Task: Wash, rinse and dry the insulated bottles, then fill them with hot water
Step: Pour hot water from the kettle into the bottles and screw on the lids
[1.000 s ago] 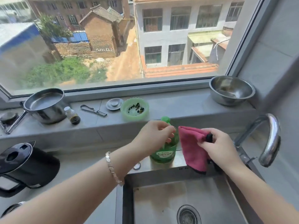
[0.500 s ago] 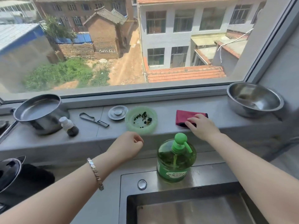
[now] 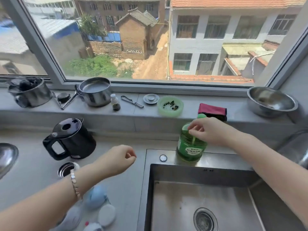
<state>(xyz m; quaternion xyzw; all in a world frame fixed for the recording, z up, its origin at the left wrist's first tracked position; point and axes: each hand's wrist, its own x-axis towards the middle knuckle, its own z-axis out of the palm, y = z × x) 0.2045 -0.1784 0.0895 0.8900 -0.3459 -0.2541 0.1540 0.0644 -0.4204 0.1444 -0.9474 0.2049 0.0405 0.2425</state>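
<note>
An open insulated bottle (image 3: 65, 170) stands on the counter left of the sink, its mouth partly hidden by my left forearm. Blue (image 3: 95, 197) and white (image 3: 106, 215) bottle parts lie blurred on the counter below it. My left hand (image 3: 120, 158) hovers over the counter with loosely curled fingers and holds nothing. My right hand (image 3: 210, 130) sits in front of the neck of the green soap bottle (image 3: 190, 145), fingers loosely curled; I cannot tell if they touch it. A pink cloth (image 3: 211, 110) lies folded on the windowsill.
The steel sink (image 3: 166, 197) lies below the soap bottle, with the faucet (image 3: 304, 158) at the right edge. A black kettle (image 3: 71, 139) stands on the counter. The sill holds two pots (image 3: 95, 91), a steel bowl (image 3: 271, 102), a green dish (image 3: 170, 106) and small items.
My right hand laid the pink cloth on the sill and drew back to the soap bottle. My left hand left the bottle and moved down and left. The view shifted left.
</note>
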